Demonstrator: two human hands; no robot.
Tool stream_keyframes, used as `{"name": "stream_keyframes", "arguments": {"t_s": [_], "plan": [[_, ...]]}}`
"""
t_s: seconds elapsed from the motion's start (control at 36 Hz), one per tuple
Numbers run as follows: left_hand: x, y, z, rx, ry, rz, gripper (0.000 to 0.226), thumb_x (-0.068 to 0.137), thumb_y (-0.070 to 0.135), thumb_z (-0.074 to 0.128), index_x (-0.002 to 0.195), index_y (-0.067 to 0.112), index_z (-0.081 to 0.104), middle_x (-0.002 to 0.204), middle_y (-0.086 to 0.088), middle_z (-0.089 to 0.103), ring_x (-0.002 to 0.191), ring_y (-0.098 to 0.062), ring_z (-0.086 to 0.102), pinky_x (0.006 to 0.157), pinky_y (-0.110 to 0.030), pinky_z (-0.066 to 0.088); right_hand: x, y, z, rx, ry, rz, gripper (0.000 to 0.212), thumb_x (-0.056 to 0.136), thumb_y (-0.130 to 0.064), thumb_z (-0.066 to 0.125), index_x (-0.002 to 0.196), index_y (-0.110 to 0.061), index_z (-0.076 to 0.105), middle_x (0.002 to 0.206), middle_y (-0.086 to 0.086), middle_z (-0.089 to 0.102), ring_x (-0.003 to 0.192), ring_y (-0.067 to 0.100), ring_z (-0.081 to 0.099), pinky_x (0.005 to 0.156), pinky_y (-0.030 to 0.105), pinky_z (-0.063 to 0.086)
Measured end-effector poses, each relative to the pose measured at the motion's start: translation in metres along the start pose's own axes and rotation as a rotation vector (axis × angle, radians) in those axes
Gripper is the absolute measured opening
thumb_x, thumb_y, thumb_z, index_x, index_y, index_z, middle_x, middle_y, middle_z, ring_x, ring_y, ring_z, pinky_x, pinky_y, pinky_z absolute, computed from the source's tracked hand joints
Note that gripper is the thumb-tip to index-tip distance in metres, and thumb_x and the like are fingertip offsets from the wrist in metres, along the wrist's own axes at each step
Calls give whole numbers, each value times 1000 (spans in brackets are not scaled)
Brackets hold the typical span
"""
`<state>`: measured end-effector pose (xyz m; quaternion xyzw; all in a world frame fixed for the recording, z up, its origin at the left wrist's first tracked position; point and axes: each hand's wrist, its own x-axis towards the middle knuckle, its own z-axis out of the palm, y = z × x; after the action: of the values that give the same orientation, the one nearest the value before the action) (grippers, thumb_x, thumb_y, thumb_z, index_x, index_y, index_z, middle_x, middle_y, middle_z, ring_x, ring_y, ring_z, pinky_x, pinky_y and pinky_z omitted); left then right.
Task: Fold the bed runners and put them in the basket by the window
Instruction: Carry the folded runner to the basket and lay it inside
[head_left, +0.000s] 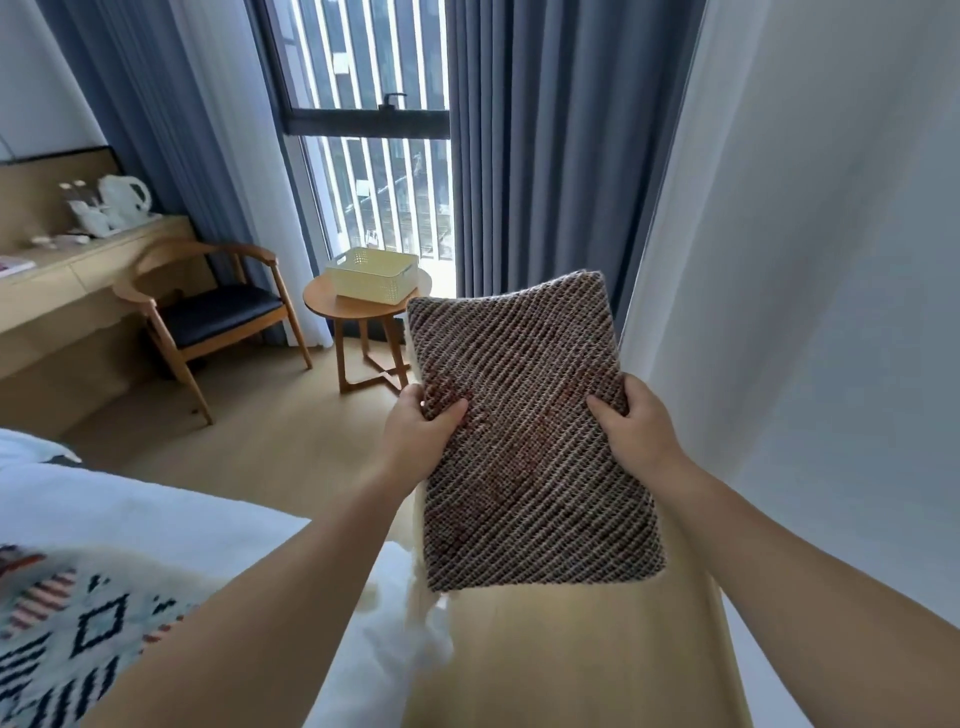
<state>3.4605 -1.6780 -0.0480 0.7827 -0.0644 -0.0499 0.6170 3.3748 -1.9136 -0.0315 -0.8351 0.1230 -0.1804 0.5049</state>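
Both hands grip a folded runner in the air, left hand and right hand pinching its side edges (thumbs on top). The basket sits on a round table by the window.

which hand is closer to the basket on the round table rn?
Left. The left hand grips the folded runner by its left edge, below and slightly right of the basket. The right hand grips the opposite edge, farther right. Neither touches the basket.

Two hands: left hand, right hand. Two runners: folded runner, patterned runner. One basket, one chair, one kettle.
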Motion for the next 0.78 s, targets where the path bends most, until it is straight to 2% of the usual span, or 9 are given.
{"name": "stream_keyframes", "arguments": {"t_s": [0.11,0.19,0.28,0.42,0.5,0.67,0.78], "plan": [[65,7,-7,-22,-8,-2,34,84,33,70,111,24,51,105,6,64,99,-14,62,85,-31,52,67,-1,22,6,6,10,26,95,-29,58,120,-22,56,109,-8,60,101,12,57,92,27,43],[105,6,-10,-19,24,7,30,84,30,70,108,25,52,100,10,64,97,-13,63,86,-33,53,105,3,37,8,9,23,30,94,-31,58,123,-22,56,110,-9,61,104,13,57,96,32,44],[144,6,-10,-3,60,16,30,85,31,69,109,24,53,99,11,64,95,-10,63,85,-31,52,145,4,50,29,4,24,30,95,-31,58,124,-23,56,109,-12,61,104,11,57,97,32,44],[200,3,-7,52,132,50,26,89,30,65,109,23,50,93,17,58,86,0,57,75,-20,45,209,13,72,27,-19,-4,29,95,-31,57,123,-23,57,110,-10,62,103,11,58,93,30,45],[238,0,-2,67,158,35,28,89,31,65,110,22,50,95,14,59,87,-5,58,78,-22,46,250,22,83,36,-40,-15,30,96,-30,56,124,-23,56,111,-11,62,103,9,57,91,27,44],[328,-3,14,73,222,58,29,88,30,66,111,20,53,96,14,62,89,-3,61,70,-17,46,351,41,104,63,-89,-58,28,96,-29,56,123,-22,57,111,-10,62,103,9,57,93,28,44],[394,0,33,47,278,38,36,87,33,67,116,16,54,105,7,65,96,-9,62,82,-28,52,429,53,107,89,-135,-71,25,96,-28,57,120,-22,58,107,-11,63,100,8,59,89,27,46]]}}
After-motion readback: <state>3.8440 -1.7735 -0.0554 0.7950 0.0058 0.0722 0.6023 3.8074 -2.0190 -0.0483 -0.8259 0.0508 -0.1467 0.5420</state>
